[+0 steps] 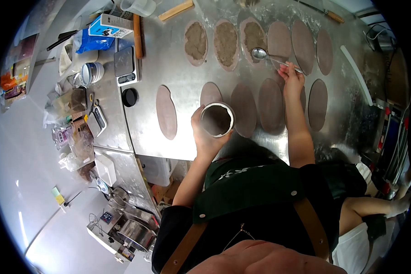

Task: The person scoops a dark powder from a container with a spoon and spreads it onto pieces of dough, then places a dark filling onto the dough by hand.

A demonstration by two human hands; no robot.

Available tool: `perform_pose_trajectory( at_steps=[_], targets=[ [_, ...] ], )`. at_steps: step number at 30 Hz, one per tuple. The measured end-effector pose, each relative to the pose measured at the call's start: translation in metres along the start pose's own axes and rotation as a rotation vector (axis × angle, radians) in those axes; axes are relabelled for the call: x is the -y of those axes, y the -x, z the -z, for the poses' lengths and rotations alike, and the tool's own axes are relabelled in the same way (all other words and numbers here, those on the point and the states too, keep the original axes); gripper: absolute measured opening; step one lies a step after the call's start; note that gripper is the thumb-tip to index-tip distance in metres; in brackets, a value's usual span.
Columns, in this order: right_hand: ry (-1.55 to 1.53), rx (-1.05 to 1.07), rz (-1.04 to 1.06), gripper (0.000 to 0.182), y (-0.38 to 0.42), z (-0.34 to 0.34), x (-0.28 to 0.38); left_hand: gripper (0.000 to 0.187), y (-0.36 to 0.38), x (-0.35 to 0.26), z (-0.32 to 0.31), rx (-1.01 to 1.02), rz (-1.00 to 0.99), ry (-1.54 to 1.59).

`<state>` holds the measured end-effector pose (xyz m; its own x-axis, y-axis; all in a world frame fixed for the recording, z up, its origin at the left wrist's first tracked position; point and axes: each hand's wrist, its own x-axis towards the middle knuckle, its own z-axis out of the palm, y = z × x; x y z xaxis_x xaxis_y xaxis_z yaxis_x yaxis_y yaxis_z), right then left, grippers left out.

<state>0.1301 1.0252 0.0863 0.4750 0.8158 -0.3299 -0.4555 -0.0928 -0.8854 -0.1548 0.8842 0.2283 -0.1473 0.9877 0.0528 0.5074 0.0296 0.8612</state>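
Observation:
My left hand [204, 135] grips a round white bowl [217, 119] of brown-grey filling, held over the near edge of the steel table [178, 77]. My right hand [291, 78] holds a metal spoon [262, 54] by its handle, its bowl resting over a filled dough oval [253, 37] in the far row. Two more ovals [196, 42] [225, 44] to the left carry filling. Plain brown dough ovals [302, 45] lie to the right, and several more [243, 109] fill the near row.
A digital scale [124, 65], a black lid [130, 97], a white cup [92, 73], a blue bag [94, 42] and wooden rolling pins [138, 35] sit at the table's left. Packets clutter the left counter [73, 132]. A metal machine [132, 228] stands on the floor.

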Motion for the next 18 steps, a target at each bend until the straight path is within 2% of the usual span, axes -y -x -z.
perform_pose_trajectory(
  at_steps=[9, 18],
  targets=[
    [0.082, 0.079, 0.025, 0.022, -0.009, -0.028, 0.007, 0.099, -0.002, -0.004, 0.003, 0.013, -0.042, -0.076],
    [0.037, 0.085, 0.093, 0.022, -0.028, -0.045, 0.010, 0.101, 0.002, 0.003, 0.002, -0.012, 0.015, -0.034]
  ],
)
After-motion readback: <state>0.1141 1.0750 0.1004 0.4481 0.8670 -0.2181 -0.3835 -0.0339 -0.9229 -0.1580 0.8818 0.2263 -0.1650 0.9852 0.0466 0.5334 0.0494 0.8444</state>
